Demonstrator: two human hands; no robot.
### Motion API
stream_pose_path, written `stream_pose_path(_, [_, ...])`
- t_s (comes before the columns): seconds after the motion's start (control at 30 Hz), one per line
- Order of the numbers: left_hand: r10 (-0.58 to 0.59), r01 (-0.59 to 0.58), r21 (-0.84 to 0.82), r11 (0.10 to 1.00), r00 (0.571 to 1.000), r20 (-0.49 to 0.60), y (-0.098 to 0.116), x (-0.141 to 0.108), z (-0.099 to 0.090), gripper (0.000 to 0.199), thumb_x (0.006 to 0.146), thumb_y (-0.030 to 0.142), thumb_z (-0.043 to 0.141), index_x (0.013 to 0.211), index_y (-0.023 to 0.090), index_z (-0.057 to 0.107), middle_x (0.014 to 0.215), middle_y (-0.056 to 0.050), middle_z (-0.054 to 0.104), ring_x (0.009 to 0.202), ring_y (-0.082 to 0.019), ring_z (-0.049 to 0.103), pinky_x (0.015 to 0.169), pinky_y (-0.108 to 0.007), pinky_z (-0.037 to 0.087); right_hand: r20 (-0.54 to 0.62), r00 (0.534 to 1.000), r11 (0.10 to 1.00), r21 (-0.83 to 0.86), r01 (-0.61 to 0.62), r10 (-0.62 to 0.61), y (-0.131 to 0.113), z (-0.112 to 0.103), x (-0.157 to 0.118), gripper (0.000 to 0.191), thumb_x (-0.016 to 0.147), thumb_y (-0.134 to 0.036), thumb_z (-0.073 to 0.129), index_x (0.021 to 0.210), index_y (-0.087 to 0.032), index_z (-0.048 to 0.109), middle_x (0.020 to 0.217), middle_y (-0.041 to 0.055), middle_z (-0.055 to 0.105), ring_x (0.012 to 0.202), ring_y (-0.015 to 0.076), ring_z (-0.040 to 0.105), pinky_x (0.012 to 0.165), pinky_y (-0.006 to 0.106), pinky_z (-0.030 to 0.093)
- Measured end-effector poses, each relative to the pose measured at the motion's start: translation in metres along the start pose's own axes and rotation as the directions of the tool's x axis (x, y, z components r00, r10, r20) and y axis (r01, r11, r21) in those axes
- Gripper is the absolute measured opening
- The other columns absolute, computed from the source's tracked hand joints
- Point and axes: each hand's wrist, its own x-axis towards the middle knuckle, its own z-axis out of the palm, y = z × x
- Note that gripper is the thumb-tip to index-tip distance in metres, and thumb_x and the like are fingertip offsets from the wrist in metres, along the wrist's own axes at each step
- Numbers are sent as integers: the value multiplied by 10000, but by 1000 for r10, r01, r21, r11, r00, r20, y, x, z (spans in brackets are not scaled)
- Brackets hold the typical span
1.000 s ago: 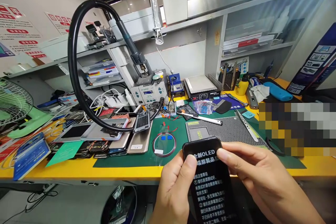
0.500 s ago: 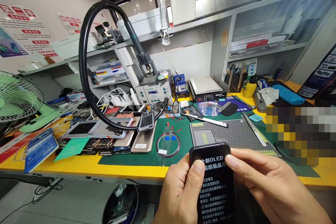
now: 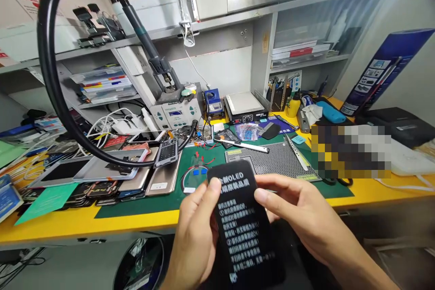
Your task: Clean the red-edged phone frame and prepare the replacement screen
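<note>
A black smartphone (image 3: 243, 222), its screen covered by a film with white printed Chinese text and the word OLED, is held up in front of the bench edge. My left hand (image 3: 200, 224) grips its left side, thumb on the front near the upper corner. With thumb and bent fingers my right hand (image 3: 292, 204) pinches the upper right edge. The fingers behind the phone are hidden. Just beyond its top lie a perforated grey work pad (image 3: 268, 163) and a ring-shaped cable (image 3: 185, 176) on the green mat (image 3: 136, 206).
Stacked phones and parts (image 3: 163, 174) fill the mat's left side. A thick black hose (image 3: 50, 77) arches over them from a soldering station (image 3: 176, 113). Behind stands a hot plate (image 3: 244, 104). Metal tweezers (image 3: 297, 154) and a white pen-like tool (image 3: 243, 146) lie on the pad.
The view has turned to the right, so the bench appears shifted left. The phone now leans to the left and shows more of its lower part. Both hands still hold it.
</note>
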Motion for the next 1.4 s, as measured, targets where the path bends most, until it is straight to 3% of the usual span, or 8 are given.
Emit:
stream_pose_path(0.23, [-4, 4, 3, 1000, 998, -66, 11, 14, 4, 243, 892, 368, 752, 983, 144, 778, 899, -74, 791, 790, -190, 749, 741, -274, 627, 57, 994, 996, 10, -90, 90, 0, 1, 10, 315, 829, -418, 856, 1039, -187, 815, 758, 5, 725, 618, 114, 642, 539, 214, 577])
stream_pose_path(0.4, [-175, 170, -48, 984, 975, -140, 22, 32, 5, 245, 987, 252, 572, 1005, 89, 754, 801, -96, 778, 670, -194, 745, 649, -299, 642, 94, 986, 987, 62, -147, 141, -5, 2, 18, 273, 867, -417, 812, 995, -176, 784, 753, -9, 710, 571, 88, 647, 501, 176, 551])
stream_pose_path(0.63, [-215, 201, -92, 975, 960, -181, 34, 49, 3, 253, 1019, 203, 474, 984, 100, 703, 728, -65, 750, 596, -171, 724, 578, -274, 624, 329, 887, 928, 71, -366, 325, -1, -10, 5, 420, 858, -474, 786, 688, -107, 674, 662, 126, 768, 541, 235, 768, 472, 271, 617])
stream_pose_path(0.87, [-196, 176, -119, 977, 963, -184, 34, 50, 1, 212, 1006, 203, 508, 1004, 108, 697, 758, -51, 751, 608, -155, 719, 620, -265, 626, 320, 883, 915, 95, -392, 345, -5, -8, 3, 354, 857, -413, 804, 736, -90, 727, 706, 128, 801, 559, 221, 780, 510, 265, 643])
stream_pose_path(1.03, [-154, 141, -120, 983, 982, -108, 37, 44, -1, 276, 981, 271, 551, 1133, 110, 715, 916, -104, 795, 751, -240, 770, 774, -407, 656, 300, 895, 924, 89, -372, 331, -7, -5, 3, 340, 873, -406, 800, 740, -99, 739, 697, 102, 799, 561, 202, 777, 528, 258, 644])
stream_pose_path(1.17, [-116, 123, -193, 973, 992, 48, 38, 34, -2, 358, 970, 307, 533, 1243, 150, 703, 1080, -123, 795, 952, -311, 773, 900, -485, 624, 304, 898, 930, 85, -358, 318, -8, -5, 2, 333, 872, -409, 806, 750, -108, 733, 698, 106, 800, 567, 206, 780, 536, 264, 645])
stream_pose_path(1.3, [-82, 134, -249, 959, 975, 209, 23, 28, -9, 451, 936, 381, 539, 1233, 93, 719, 1174, -185, 773, 1103, -392, 730, 953, -539, 591, 336, 893, 930, 109, -352, 299, -7, -8, 4, 351, 872, -422, 802, 736, -108, 722, 703, 108, 796, 568, 213, 779, 534, 274, 644])
stream_pose_path(1.4, [-23, 92, -255, 963, 965, 263, 7, 27, -14, 444, 966, 381, 532, 1233, 79, 718, 1270, -204, 738, 1137, -374, 716, 972, -513, 584, 349, 896, 928, 144, -343, 276, -5, -9, 4, 334, 901, -405, 773, 775, -98, 733, 704, 100, 785, 573, 202, 777, 546, 264, 641])
